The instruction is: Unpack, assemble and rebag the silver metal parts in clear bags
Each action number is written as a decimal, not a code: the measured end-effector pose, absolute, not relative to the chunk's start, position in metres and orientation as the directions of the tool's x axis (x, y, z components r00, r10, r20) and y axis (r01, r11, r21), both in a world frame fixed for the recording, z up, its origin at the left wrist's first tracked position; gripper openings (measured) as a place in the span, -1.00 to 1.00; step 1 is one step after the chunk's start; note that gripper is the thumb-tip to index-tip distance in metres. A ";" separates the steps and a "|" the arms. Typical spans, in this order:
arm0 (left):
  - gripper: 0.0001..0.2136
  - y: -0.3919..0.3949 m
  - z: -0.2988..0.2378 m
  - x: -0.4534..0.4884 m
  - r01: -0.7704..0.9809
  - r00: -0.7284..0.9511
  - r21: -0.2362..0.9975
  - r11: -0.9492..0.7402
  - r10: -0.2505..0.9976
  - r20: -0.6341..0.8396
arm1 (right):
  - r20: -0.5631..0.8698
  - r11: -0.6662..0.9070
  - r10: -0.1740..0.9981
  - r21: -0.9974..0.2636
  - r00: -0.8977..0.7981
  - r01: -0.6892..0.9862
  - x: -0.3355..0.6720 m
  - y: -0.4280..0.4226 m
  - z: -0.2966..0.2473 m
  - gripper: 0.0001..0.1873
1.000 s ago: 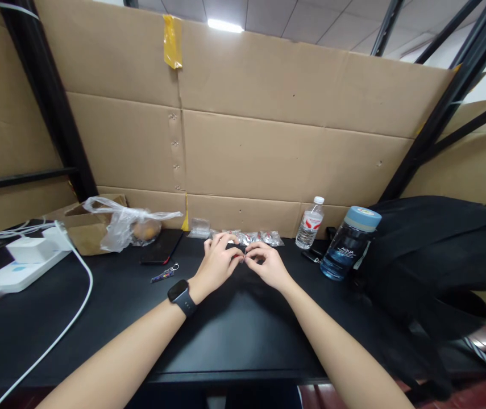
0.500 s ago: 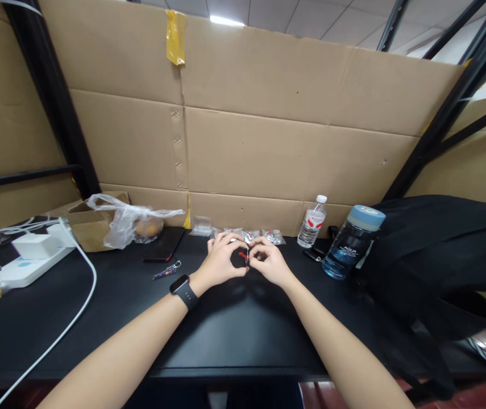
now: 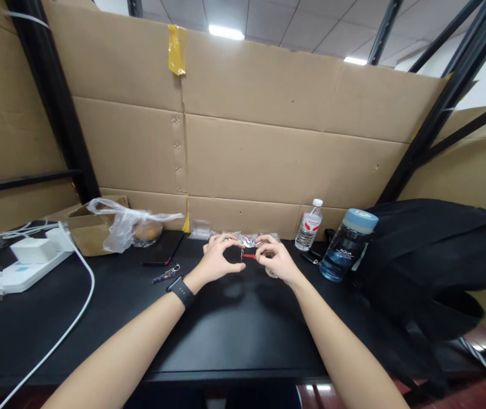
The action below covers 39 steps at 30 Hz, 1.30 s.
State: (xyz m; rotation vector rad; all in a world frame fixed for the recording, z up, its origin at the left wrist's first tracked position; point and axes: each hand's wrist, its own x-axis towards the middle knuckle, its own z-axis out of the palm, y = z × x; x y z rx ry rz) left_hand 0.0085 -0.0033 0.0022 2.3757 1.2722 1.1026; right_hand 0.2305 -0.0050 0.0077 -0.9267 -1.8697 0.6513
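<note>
Between the thumb and fingertips of my left hand (image 3: 216, 259) a thin, clear-looking piece (image 3: 241, 255) is held by its edges, turned edge-on. My right hand (image 3: 277, 259) pinches a small red strip (image 3: 249, 256), which reaches across to that thin piece. Whether the strip is attached to it I cannot tell. A pale round item (image 3: 270, 273) shows partly below my right fingers; the hand covers the rest. Behind both hands lie small clear plastic packets (image 3: 249, 241) with shiny contents.
A water bottle (image 3: 308, 227), a blue-lidded bottle (image 3: 348, 245) and a black backpack (image 3: 430, 255) stand on the right. To the left are a keychain (image 3: 166, 274), a dark tablet-like device (image 3: 163, 248), a plastic bag (image 3: 129, 227) and a white power strip (image 3: 33, 272). Cardboard (image 3: 243, 153) closes the back.
My right hand has moved slightly right, away from my left, drawing the red strip out into the gap. The thin piece now appears edge-on, and the pale round item has come into sight.
</note>
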 end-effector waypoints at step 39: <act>-0.91 0.019 -0.018 -0.032 0.675 0.628 0.274 -0.685 0.728 0.274 | 0.077 0.381 0.901 -0.607 -0.426 0.698 0.309 0.016 -0.007 -0.51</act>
